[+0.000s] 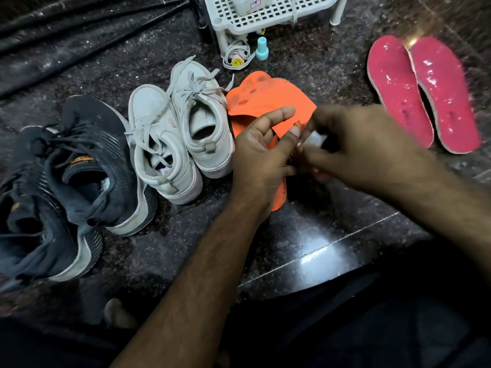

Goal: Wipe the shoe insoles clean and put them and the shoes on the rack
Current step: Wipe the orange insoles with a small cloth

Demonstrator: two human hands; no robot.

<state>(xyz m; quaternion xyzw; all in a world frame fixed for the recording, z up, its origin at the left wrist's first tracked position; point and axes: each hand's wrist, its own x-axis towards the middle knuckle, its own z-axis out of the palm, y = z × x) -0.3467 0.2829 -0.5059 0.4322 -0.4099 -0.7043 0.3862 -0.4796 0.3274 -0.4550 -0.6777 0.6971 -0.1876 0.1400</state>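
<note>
The left hand (261,152) is reaching in from the near side and lying over the orange insoles (261,102), its fingers loosely spread, with the forefinger stretched across the top insole and the thumb meeting the right hand. Whether it is actually pinching the insole cannot be told. The right hand (356,144) is coming in from the right, blurred, its fingers curling round a small white wipe (316,140) that is pressing against the heel end of the orange insole, just beside the black print there.

The orange insoles are lying stacked on the dark speckled stone floor (318,235), toes pointing far, touching the right side of the white sneakers (180,131). Those two sneakers are standing side by side, laces loose, heels toward the near side. Left of them the black sneakers (71,176) are sitting, one leaning against the other, also unlaced.

Well apart on the far right, two pink insoles (422,91) are lying side by side, their edges touching, with pale flecks on their surfaces.

At the far middle the white plastic rack (265,14) is standing with its lattice shelf showing. Under its near edge a bundle of white laces (236,53) with a yellow smiley tag is lying, and a small teal bottle (262,49) is standing upright just beside it. Dark folded cloth (66,35) is lying at the far left.
</note>
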